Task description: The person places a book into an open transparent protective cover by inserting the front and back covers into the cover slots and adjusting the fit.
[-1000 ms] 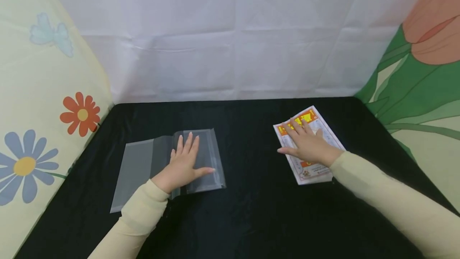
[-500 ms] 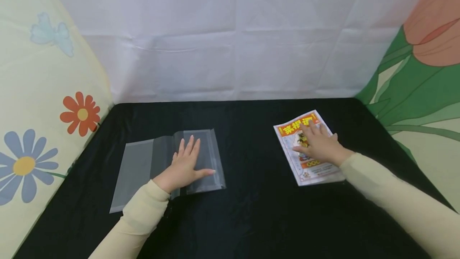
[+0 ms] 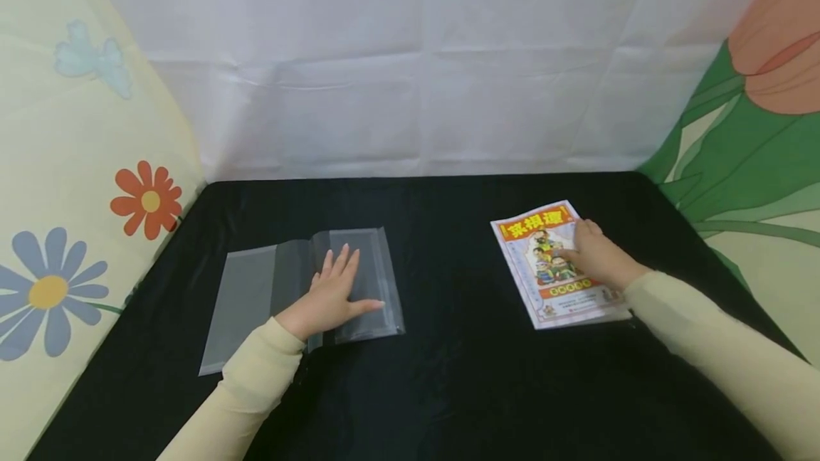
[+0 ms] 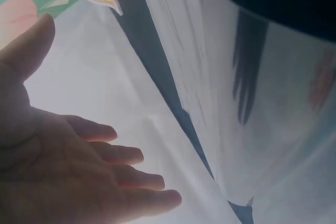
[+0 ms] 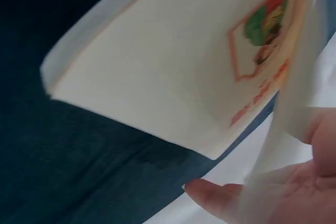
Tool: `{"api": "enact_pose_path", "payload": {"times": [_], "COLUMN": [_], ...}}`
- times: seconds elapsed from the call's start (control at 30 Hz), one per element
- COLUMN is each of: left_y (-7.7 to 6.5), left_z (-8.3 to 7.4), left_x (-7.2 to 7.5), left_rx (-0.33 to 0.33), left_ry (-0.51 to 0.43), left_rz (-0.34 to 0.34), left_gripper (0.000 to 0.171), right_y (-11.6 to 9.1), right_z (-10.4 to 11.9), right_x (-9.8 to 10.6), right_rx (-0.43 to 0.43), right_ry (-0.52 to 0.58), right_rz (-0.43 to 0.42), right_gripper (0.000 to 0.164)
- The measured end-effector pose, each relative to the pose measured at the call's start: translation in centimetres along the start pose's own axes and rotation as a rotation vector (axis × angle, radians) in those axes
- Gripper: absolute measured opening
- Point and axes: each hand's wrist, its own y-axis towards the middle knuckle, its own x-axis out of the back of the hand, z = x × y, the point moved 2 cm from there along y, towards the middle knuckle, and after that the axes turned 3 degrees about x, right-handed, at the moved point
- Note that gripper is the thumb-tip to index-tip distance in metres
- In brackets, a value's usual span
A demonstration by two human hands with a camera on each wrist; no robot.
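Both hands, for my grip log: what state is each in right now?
Left hand: open, fingers spread over the clear plastic cover.
Right hand: holding the booklet between thumb and fingers.

Left of the booklet (image 3: pixel 549 267), passage runs free to the plastic cover (image 3: pixel 292 272); the right hand (image 3: pixel 601 256) blocks the booklet's right edge.

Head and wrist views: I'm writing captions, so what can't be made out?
Head view: fine print on the rectangular orange-and-white paper booklet, too small; part of the clear rectangular plastic cover, behind the left hand.
Left wrist: most of the booklet, cut by top edge.
Right wrist: part of the right hand, cut by right edge.
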Motion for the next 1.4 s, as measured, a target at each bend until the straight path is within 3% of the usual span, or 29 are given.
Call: {"api": "enact_pose_path", "payload": {"times": [0.23, 0.47, 0.57, 0.87, 1.2, 1.4], "left_y": [0.6, 0.7, 0.8, 1.5, 2.8, 3.3], "left_z": [-0.4, -1.4, -1.9, -3.6, -6.1, -7.8], "left_x": [-0.3, -0.4, -0.5, -1.0, -2.5, -3.3], "left_rx": [-0.019, -0.017, -0.013, -0.015, -0.026, -0.053], "left_ry": [-0.052, -0.119, -0.159, -0.265, -0.28, -0.259], "left_rz": [0.04, 0.109, 0.135, 0.17, 0.149, 0.142], "left_gripper": [0.097, 0.095, 0.095, 0.089, 0.078, 0.071], "right_y": [1.0, 1.9, 2.2, 2.9, 3.1, 3.4], "right_z": [-2.1, -4.4, -5.0, -4.8, -4.4, -4.6], "right_x": [0.2, 0.8, 0.8, 1.2, 1.4, 1.6], "right_rx": [-0.051, -0.1, -0.134, -0.198, -0.171, -0.199], "right_ry": [0.077, 0.226, 0.268, 0.315, 0.317, 0.325], "right_rz": [0.039, 0.126, 0.148, 0.158, 0.181, 0.2], "right_gripper": [0.062, 0.086, 0.085, 0.06, 0.06, 0.06]}}
